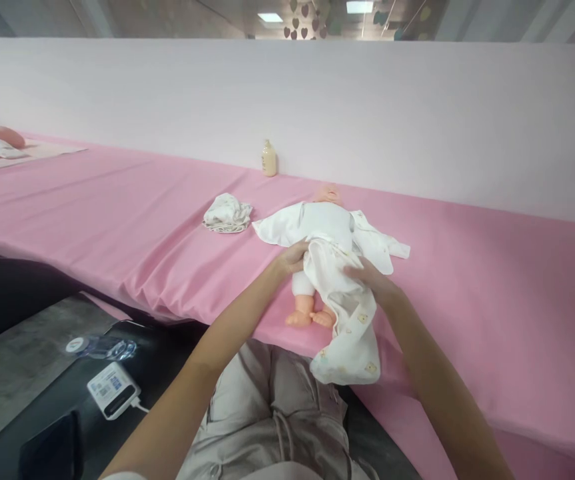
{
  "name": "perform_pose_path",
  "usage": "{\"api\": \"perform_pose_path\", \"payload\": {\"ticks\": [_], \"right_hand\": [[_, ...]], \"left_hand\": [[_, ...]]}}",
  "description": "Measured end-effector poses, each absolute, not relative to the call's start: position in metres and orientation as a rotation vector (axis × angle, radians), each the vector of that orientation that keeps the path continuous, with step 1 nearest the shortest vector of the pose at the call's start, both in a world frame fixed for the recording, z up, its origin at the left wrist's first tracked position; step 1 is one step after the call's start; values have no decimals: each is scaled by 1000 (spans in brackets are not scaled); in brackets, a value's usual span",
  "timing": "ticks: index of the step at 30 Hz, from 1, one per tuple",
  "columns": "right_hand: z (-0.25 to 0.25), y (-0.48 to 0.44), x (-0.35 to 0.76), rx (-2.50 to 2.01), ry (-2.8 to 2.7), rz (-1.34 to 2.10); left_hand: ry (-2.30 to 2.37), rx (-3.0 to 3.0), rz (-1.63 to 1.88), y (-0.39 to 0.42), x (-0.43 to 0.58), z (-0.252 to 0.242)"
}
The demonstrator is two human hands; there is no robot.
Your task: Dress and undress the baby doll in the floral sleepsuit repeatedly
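Observation:
A baby doll (303, 310) lies on its back on the pink sheet (167, 200), feet towards me and head at the far side. A white garment (282, 225) is spread out under its upper body, a sleeve out to the right. Over the doll's legs I hold a white printed baby garment (352, 327), bunched at the top and hanging over the table edge. My left hand (294, 257) grips its upper left edge. On its right side my right hand (374, 277) has fingers closed on the fabric, partly hidden by its folds.
A folded cloth pile (227, 213) lies left of the doll; a pump bottle (268, 159) stands by the wall. Far left is another doll (4, 136). On the black seat beside me are a water bottle (100, 347), a white device (113, 390) with a cable and a dark phone-like object (51, 447).

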State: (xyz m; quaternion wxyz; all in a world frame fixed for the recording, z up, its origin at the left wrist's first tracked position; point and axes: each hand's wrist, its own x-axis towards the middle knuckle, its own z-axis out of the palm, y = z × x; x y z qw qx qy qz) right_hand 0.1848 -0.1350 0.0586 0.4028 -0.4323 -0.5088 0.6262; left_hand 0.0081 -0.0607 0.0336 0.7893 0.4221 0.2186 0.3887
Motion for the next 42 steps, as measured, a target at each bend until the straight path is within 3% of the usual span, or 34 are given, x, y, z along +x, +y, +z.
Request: {"api": "perform_pose_path", "payload": {"ticks": [10, 16, 22, 26, 30, 34, 37, 42], "right_hand": [[52, -128, 180, -927, -1197, 1436], [51, -138, 178, -887, -1195, 1629], [63, -147, 182, -962, -1597, 1684], [84, -141, 179, -1036, -1659, 1370], [123, -123, 174, -1260, -1951, 788], [162, -113, 166, -1346, -1955, 504], [177, -110, 161, -1359, -1882, 307], [175, -105, 163, -1447, -1965, 66]], "left_hand": [[334, 946, 730, -65, 8, 38], [380, 901, 768, -63, 6, 38], [392, 1010, 812, -67, 8, 46], [518, 1275, 1020, -48, 0, 39], [1048, 1739, 1467, -25, -20, 20], [1439, 2383, 1215, -20, -38, 2], [1382, 2652, 1129, -23, -44, -2], [960, 2744, 1371, -31, -39, 3]]}}
